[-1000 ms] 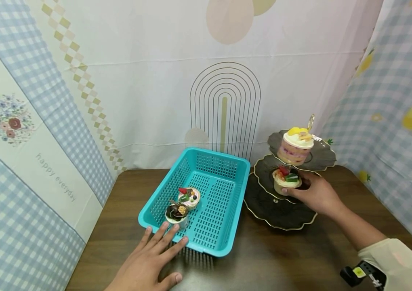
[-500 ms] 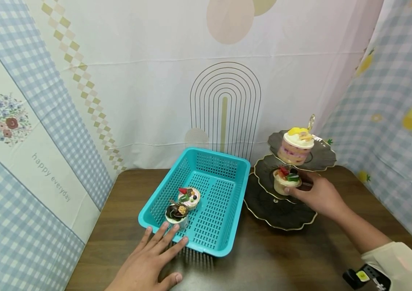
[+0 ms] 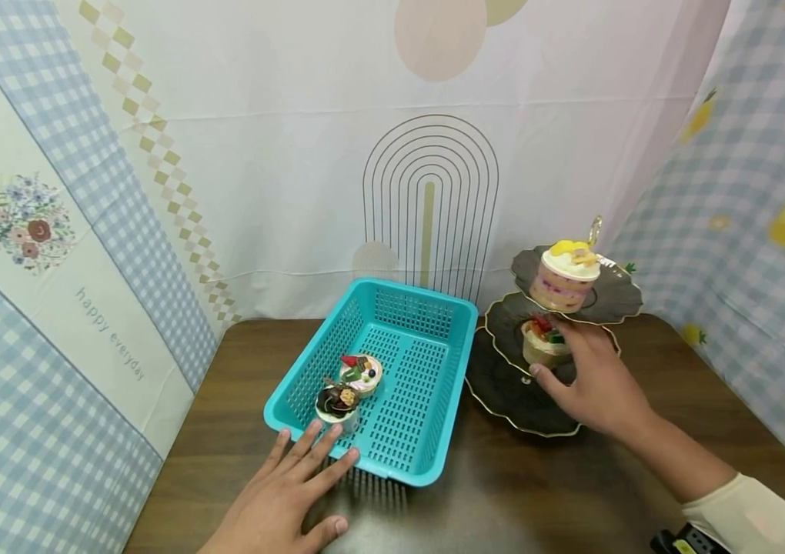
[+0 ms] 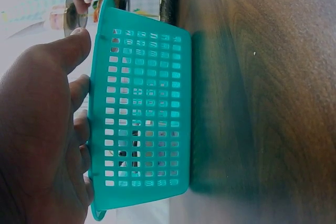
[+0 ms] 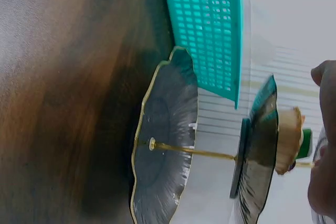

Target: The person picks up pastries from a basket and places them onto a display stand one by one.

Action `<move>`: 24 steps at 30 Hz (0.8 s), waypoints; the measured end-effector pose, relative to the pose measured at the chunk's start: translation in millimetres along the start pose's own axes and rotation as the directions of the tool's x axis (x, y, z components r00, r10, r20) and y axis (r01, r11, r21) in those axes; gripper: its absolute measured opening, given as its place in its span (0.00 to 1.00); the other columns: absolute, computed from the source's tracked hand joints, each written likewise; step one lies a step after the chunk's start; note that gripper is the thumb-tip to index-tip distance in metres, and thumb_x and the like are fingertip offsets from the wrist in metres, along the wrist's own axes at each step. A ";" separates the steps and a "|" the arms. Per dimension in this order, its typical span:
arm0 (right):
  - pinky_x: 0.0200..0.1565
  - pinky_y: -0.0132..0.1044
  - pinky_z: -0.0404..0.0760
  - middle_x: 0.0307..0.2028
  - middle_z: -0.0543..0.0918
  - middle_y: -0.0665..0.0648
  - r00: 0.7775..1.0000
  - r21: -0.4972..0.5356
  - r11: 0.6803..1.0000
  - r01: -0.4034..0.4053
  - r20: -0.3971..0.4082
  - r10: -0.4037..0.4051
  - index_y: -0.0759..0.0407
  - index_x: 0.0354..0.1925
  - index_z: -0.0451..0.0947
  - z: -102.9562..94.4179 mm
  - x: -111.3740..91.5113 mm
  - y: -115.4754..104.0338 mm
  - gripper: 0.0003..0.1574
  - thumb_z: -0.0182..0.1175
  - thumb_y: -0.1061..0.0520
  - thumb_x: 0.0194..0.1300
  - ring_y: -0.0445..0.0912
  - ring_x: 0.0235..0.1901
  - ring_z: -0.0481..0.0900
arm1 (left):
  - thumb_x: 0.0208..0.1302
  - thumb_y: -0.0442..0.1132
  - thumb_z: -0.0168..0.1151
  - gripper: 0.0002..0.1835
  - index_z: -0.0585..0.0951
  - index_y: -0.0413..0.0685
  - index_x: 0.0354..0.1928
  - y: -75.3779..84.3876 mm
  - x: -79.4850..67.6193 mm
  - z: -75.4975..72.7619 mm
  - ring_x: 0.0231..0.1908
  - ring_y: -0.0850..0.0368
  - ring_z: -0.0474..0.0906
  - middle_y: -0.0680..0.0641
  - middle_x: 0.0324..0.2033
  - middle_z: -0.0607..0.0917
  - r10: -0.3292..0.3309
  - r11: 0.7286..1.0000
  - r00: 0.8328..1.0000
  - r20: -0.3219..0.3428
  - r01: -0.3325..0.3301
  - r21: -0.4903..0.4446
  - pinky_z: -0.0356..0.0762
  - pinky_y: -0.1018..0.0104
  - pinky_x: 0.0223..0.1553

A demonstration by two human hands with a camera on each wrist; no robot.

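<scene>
Resting at the near rim of the basket: one left hand (image 3: pixel 275 492), palm down, fingers straight and spread, thumb held apart. Beneath it, brown wood-grain table (image 3: pixel 503 500).

Turquoise basket (image 3: pixel 453 385), rectangular, perforated walls, standing on the table. Contents, two dessert cups: a dark-topped cup (image 3: pixel 337 404) with a nut-like piece, near the left hand's fingertips; just behind it, a white-topped cup (image 3: pixel 362 375) with a red piece.

Right hand (image 3: pixel 603 381), in a cream sleeve (image 3: pixel 759 508), at the stand's middle tier; thumb and fingers parted beside the fruit-topped cup, not closed round it. Whether a fingertip touches the topping cannot be told.

Three-tier stand (image 3: pixel 513 400), dark translucent plates, wavy gold edges, right of the basket. Middle tier: fruit-topped cup (image 3: pixel 541 352), upright, red and green topping. Top tier: layered dessert cup (image 3: pixel 562 286), yellow topping, beside the gold ring handle (image 3: pixel 595 229).

Backdrop cloth (image 3: pixel 282 192), white, with arched lines.
</scene>
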State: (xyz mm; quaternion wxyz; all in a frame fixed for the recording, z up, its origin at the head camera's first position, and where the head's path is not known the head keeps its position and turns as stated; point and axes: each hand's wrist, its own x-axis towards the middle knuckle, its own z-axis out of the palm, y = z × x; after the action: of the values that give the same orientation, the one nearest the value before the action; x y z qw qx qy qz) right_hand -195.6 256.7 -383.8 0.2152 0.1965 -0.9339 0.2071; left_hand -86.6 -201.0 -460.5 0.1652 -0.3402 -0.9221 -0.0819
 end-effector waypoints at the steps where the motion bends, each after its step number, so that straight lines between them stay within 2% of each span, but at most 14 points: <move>1: 0.57 0.71 0.68 0.67 0.70 0.72 1.000 -0.025 1.000 0.016 -0.003 -0.017 0.65 0.73 0.65 1.5 -1.0 -2.1 0.49 0.73 0.49 0.62 0.70 0.64 0.66 | 0.66 0.65 0.63 0.42 0.64 0.65 0.79 0.0 0.0 -0.1 0.78 0.45 0.52 0.48 0.78 0.59 0.000 1.000 1.000 0.000 0.000 0.000 0.26 0.55 0.78; 6: 0.62 0.65 0.68 0.70 0.70 0.64 0.992 -0.076 0.989 0.125 -0.023 -0.127 0.63 0.72 0.69 7.0 -2.1 -13.2 0.47 0.74 0.50 0.59 0.64 0.69 0.66 | 0.67 0.65 0.63 0.42 0.63 0.66 0.79 0.4 0.3 -0.6 0.78 0.46 0.51 0.49 0.79 0.58 0.001 1.000 1.000 0.002 -0.001 -0.001 0.27 0.55 0.78; 13: 0.65 0.62 0.70 0.73 0.67 0.61 0.959 -0.031 0.959 0.283 0.011 -0.283 0.61 0.70 0.72 19.6 4.3 -32.0 0.43 0.73 0.51 0.60 0.59 0.73 0.61 | 0.67 0.65 0.63 0.42 0.63 0.66 0.79 -0.1 -0.4 -1.9 0.78 0.46 0.51 0.48 0.79 0.59 -0.011 1.000 1.000 0.010 0.011 -0.008 0.27 0.55 0.78; 19: 0.64 0.62 0.72 0.73 0.66 0.61 0.938 0.031 0.941 0.338 0.065 -0.339 0.61 0.70 0.72 35.7 14.3 -52.3 0.43 0.74 0.51 0.61 0.58 0.73 0.62 | 0.68 0.64 0.62 0.41 0.63 0.66 0.79 0.2 -0.4 -2.9 0.78 0.46 0.51 0.48 0.79 0.59 -0.017 1.000 1.000 0.022 0.018 -0.025 0.26 0.56 0.77; 24: 0.64 0.59 0.75 0.72 0.68 0.61 0.930 0.074 0.938 0.340 0.124 -0.347 0.61 0.70 0.71 48.3 24.5 -66.8 0.43 0.73 0.48 0.63 0.57 0.72 0.64 | 0.69 0.64 0.61 0.41 0.62 0.66 0.80 0.9 0.0 -4.5 0.78 0.45 0.51 0.48 0.79 0.59 -0.019 0.999 0.999 0.039 0.020 -0.035 0.25 0.57 0.77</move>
State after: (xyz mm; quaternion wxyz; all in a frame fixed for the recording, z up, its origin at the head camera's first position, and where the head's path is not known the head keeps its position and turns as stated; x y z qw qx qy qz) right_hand -201.0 171.2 -391.4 0.1794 0.3756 -0.8920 0.1765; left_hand -84.9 -201.4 -456.3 0.1406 -0.3355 -0.9268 -0.0931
